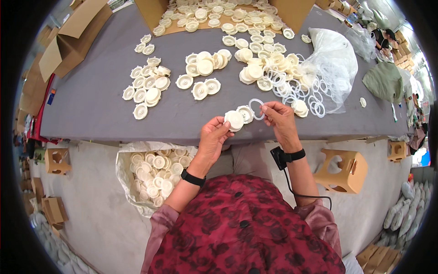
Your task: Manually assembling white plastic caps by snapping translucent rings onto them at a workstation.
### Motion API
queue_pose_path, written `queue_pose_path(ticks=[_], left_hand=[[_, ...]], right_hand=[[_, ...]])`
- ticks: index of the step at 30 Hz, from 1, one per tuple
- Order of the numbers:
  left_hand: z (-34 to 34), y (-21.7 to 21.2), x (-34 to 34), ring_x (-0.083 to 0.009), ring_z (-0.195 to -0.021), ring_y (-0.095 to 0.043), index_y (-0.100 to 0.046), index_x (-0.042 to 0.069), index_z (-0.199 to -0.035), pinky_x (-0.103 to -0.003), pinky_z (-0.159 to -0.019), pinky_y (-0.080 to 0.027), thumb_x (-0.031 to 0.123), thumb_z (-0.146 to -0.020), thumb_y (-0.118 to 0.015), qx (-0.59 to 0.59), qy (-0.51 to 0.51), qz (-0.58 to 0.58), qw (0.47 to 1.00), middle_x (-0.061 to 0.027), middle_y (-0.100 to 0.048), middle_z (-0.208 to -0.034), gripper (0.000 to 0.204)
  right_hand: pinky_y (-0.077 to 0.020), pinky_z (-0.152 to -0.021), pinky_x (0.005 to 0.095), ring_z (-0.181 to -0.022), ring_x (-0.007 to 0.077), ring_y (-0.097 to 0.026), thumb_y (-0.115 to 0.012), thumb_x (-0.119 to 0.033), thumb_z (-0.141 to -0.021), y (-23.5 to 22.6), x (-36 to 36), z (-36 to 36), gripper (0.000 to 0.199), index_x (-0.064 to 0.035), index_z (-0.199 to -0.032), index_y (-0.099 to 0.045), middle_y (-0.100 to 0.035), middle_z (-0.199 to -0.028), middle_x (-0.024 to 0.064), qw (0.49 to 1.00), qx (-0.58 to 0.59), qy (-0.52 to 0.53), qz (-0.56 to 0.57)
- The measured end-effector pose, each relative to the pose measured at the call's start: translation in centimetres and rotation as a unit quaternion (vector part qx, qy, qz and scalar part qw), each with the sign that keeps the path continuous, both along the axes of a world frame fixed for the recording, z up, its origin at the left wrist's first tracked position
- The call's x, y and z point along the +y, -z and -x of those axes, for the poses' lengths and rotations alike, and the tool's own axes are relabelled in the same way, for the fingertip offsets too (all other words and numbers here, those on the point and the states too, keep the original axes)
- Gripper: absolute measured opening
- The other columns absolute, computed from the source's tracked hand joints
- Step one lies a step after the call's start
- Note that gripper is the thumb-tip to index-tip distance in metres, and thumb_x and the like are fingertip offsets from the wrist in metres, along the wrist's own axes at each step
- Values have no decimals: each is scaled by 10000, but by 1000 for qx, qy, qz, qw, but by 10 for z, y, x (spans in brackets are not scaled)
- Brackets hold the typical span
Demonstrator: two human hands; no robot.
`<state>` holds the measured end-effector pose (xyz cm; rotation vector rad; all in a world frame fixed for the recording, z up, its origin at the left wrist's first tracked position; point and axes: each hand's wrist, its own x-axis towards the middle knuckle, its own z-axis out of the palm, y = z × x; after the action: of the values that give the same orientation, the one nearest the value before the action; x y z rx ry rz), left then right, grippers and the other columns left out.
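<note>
Near the table's front edge my left hand (212, 139) pinches a round cream plastic cap (234, 119) between thumb and fingers, its smooth face up. Another cream cap (247, 114), with a ribbed face showing, sits right behind it; whether the hand holds that one too is unclear. Between the thumb and fingertips of my right hand (281, 119) is a thin translucent ring (255, 103), tilted beside the caps. A loose heap of similar rings (292, 88) lies beyond this hand, spilling from a clear plastic bag (335, 59) and mixed with caps.
Groups of cream caps (146, 83) lie across the grey table (91, 100). More spread out of an open cardboard box (153, 13) at the back. Below left stands a white sack (124, 171) full of caps. A tan plastic stool (342, 170) is at the right.
</note>
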<state>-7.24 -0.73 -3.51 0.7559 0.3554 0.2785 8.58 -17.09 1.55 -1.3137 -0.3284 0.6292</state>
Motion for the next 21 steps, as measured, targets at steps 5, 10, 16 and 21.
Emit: queue_pose_path(ticks=[5,10,16,21], left_hand=[[2,-5,-2,-115,-917,-650,-610,19,-1122,-255,-756,-526,109,-951,-634,0,-8,-17,1000,-65,-686,-1051,195],[4,-8,-4,-128,-944,-634,-588,-5,-1182,-276,-817,-517,137,-964,-622,-17,-7,-15,1000,-74,-669,-1099,263],[5,-3,-8,-141,-950,-611,-571,-21,-1209,-292,-857,-495,204,-995,-584,-79,22,26,996,-77,-659,-1099,311],[7,0,-9,-154,-988,-600,-563,-30,-1225,-303,-876,-483,288,-1006,-566,-81,6,-5,997,-92,-650,-1125,386]], right_hand=[[-422,-520,178,-617,55,-557,-699,-92,-905,-3,4,19,116,14,-949,-714,-687,-788,46,996,66,-45,-32],[-421,-518,185,-628,56,-571,-683,-88,-917,-7,8,35,113,9,-969,-709,-692,-814,51,992,67,-100,-34],[-410,-519,174,-621,36,-550,-685,-90,-914,-5,12,46,110,5,-957,-718,-674,-759,25,995,-46,-88,29],[-391,-502,169,-592,24,-526,-694,-93,-907,-6,13,49,100,0,-939,-714,-662,-738,11,994,-55,-87,35]])
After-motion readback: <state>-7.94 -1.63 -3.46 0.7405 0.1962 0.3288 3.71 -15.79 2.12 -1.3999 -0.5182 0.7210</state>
